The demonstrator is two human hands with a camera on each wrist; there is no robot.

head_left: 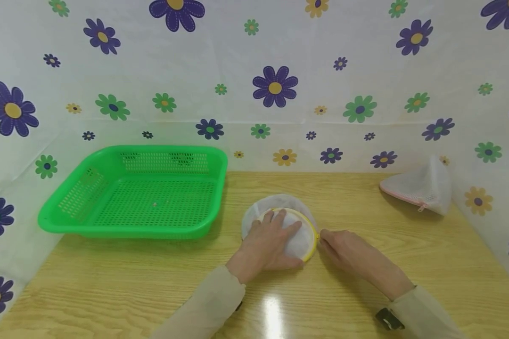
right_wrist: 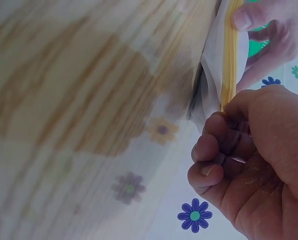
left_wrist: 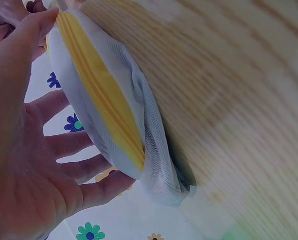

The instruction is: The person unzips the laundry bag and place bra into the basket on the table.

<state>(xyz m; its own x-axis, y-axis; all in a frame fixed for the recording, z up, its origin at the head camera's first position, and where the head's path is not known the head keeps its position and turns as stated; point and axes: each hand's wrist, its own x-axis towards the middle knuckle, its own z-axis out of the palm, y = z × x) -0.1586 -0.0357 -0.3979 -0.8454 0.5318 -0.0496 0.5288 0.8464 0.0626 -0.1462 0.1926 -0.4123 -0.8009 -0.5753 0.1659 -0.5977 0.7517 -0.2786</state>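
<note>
A round white mesh laundry bag (head_left: 300, 241) with a yellow zipper (head_left: 315, 234) around its edge lies on the wooden table. My left hand (head_left: 268, 242) rests on its top with the fingers spread. In the left wrist view, the thumb sits at one end of the zipper band (left_wrist: 101, 90) and the other fingers reach along the mesh. At the bag's right edge, my right hand (head_left: 352, 256) pinches the zipper pull between thumb and curled forefinger. The right wrist view shows those fingertips (right_wrist: 216, 125) at the end of the yellow band; they hide the pull itself.
To the left stands a green plastic basket (head_left: 131, 230) with perforated sides. A second white mesh bag (head_left: 439, 188), with a pink zipper, sits at the back right. A white flowered sheet (head_left: 220, 56) hangs behind the wooden table (head_left: 123, 287) and along its sides.
</note>
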